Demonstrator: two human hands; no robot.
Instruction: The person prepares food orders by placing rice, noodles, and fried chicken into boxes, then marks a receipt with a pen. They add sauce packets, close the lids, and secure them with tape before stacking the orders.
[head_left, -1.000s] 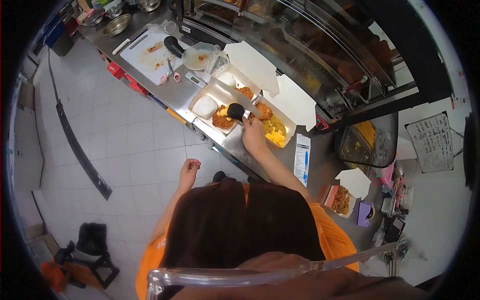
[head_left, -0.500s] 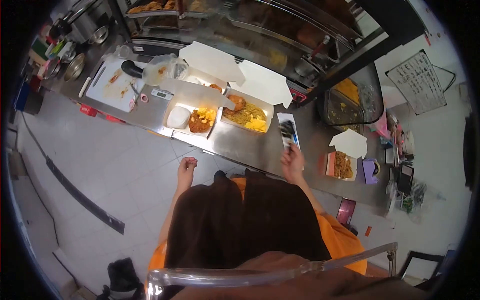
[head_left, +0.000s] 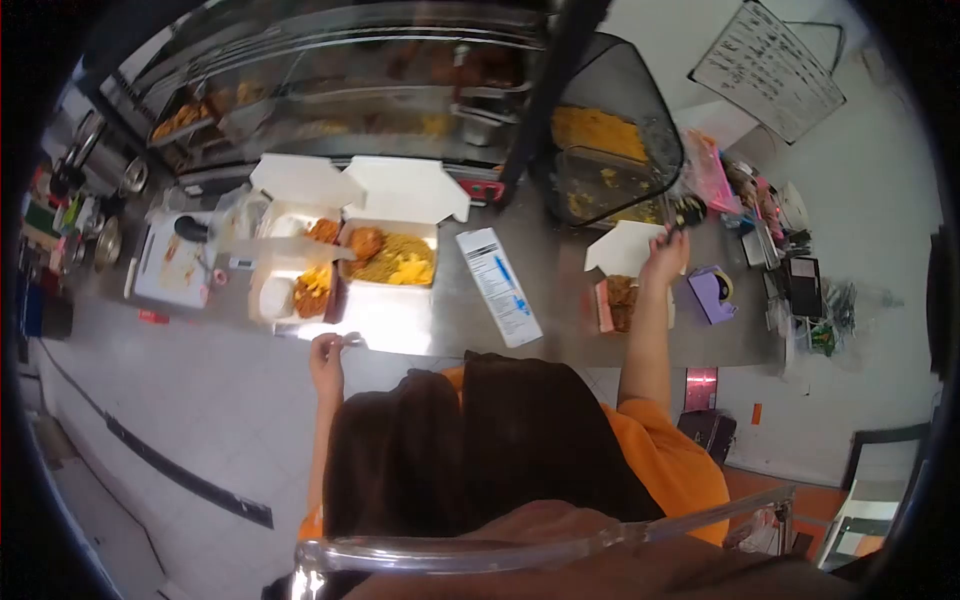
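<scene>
My right hand (head_left: 668, 260) reaches over the counter's right side, fingers closed round a dark object (head_left: 686, 213) with yellowish specks, too blurred to name. Beneath my right forearm stands an open food box (head_left: 620, 300) of brown fried pieces, partly hidden by the arm. By the counter's front edge, my left hand (head_left: 328, 362) hangs low with loosely bent fingers and nothing visible in them. Closest to it is an open box (head_left: 318, 296) with a white rice mound and yellow-topped fried food. Beside that, another lidded box (head_left: 395, 255) holds noodles, a fried piece and yellow chunks.
A printed paper (head_left: 498, 288) with blue marks lies mid-counter. To the right are a purple tape dispenser (head_left: 712, 293) and a black-rimmed tray (head_left: 672, 140) of yellow food. At left lies a white cutting board (head_left: 170, 265). A glass display case (head_left: 340, 100) stands behind.
My right hand has swung right, carrying the dark object from the paper to beyond the fried-food box. The view has turned right. My left hand stays low by the front edge.
</scene>
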